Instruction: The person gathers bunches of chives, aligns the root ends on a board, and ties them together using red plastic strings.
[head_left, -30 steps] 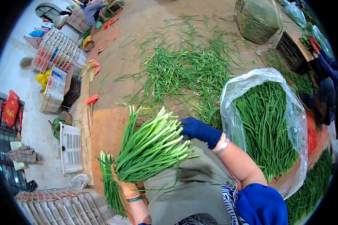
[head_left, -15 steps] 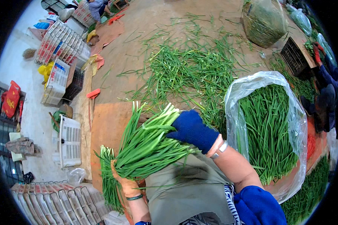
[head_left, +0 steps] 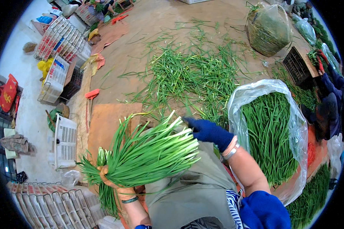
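A thick bunch of garlic chives point(head_left: 149, 160) lies across my lap, its pale stalk ends at the right and its green leaf tips at the left. My left hand point(head_left: 112, 181), in an orange glove, is closed round the leafy end. Just beyond the pale ends is my right hand point(head_left: 210, 133) in a dark blue glove, slightly blurred, its fingers stretched toward the stalks; nothing shows in them. Under and beside my left hand lies another bundle of chives point(head_left: 106, 194). To my right stands a clear plastic bag point(head_left: 237, 103) full of chives point(head_left: 271, 137).
Loose chives point(head_left: 191, 76) litter the floor ahead. White crates point(head_left: 67, 143) stand along the left, with more stacked crates point(head_left: 59, 202) at lower left. Far right, a co-worker's red-gloved hand point(head_left: 323, 57) is by a dark crate point(head_left: 300, 66). A filled bag point(head_left: 269, 30) stands behind.
My right hand has come off the bunch and moved slightly right and down. The bunch now lies flatter, its pale ends spread toward the right. My left hand has shifted a little left.
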The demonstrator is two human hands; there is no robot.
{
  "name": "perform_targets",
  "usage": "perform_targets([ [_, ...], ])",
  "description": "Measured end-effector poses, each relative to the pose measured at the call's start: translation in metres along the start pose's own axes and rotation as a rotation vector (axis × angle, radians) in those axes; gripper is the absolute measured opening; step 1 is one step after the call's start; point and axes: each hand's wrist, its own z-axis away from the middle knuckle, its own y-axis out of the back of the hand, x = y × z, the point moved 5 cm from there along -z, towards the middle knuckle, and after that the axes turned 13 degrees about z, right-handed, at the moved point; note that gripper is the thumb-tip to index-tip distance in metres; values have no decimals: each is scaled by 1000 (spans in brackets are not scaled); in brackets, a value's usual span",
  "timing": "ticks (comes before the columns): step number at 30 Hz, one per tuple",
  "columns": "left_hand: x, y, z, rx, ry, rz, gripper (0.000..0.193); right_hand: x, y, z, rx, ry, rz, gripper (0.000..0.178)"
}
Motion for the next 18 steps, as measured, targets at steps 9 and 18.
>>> perform_targets([
  [9,21,-43,7,-18,-185,41,8,81,47,34,477,-151,507,15],
  [18,21,-46,7,-108,-143,109,10,-15,-43,-4,-47,-45,-6,42],
])
